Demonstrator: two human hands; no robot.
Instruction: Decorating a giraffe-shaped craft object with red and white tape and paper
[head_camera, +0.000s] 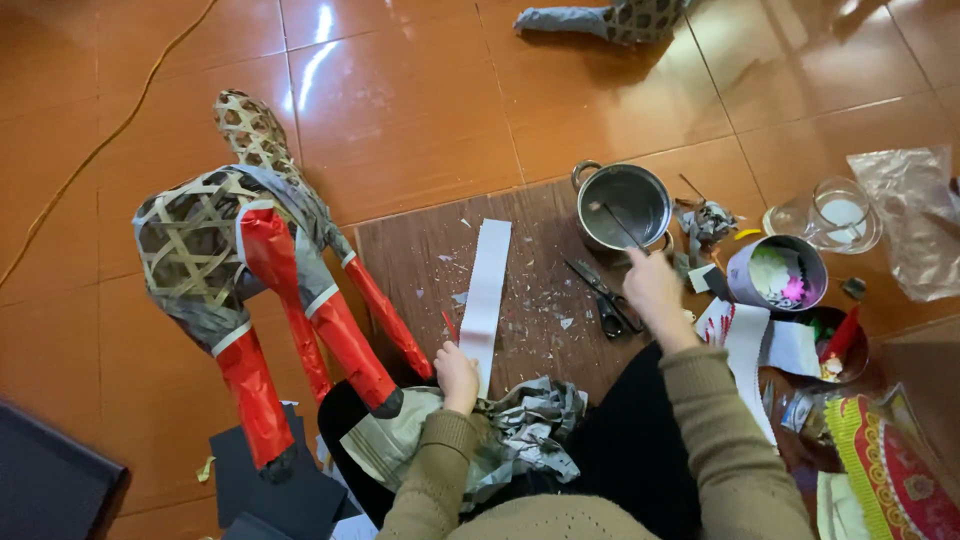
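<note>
Glossy orange floor tiles (420, 110) carry a brown board (420, 260) littered with paper scraps. Left hand (457, 376) is closed on the near end of a long white paper strip (487, 285) lying along the board. Right hand (652, 285) grips a thin stick (618, 224) reaching into a steel pot (625, 205). Black scissors (603, 296) lie just beside that hand. A woven bamboo animal frame (225, 240), partly wrapped in red paper, stands to the left.
</note>
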